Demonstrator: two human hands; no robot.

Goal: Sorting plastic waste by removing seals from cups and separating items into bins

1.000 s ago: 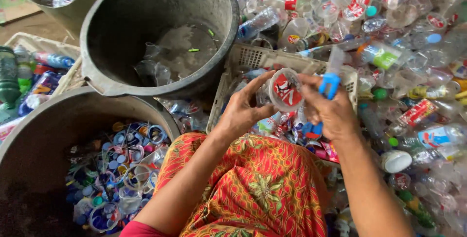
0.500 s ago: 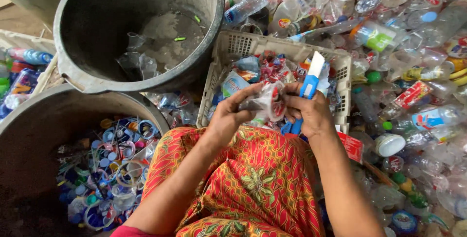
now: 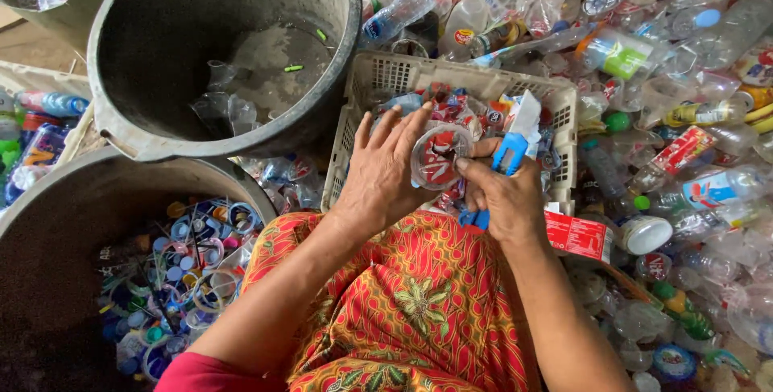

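A white plastic crate point(image 3: 378, 78) is taken as the landmark. Far to its left, low in the view, a dark round tub point(image 3: 48, 231) is seen, filled with loose bottle caps and plastic rings point(image 3: 185, 255) in many colours. Directly left of the crate, and higher, a second dark tub point(image 3: 129, 130) is set, in which a few crushed clear bottles point(image 3: 221, 106) are lying.

Over the crate's near edge, the left hand point(image 3: 386, 171) is held with the fingers spread and curved, and a clear plastic cup with a red label point(image 3: 437, 157) is gripped by it from the left side. The cup is thus found just above the crate's front rim, between the two hands. Just right of the cup, the right hand point(image 3: 503, 195) is closed around a blue-handled cutter point(image 3: 515, 138), whose pale blade end is pointed away over the crate; the cup is touched by this hand's thumb. Torn red and blue labels point(image 3: 475, 110) are heaped inside the crate.

Right of the crate, a wide heap of clear plastic bottles point(image 3: 684, 118) is spread. Below the crate, the lap is covered by red patterned cloth point(image 3: 419, 303).
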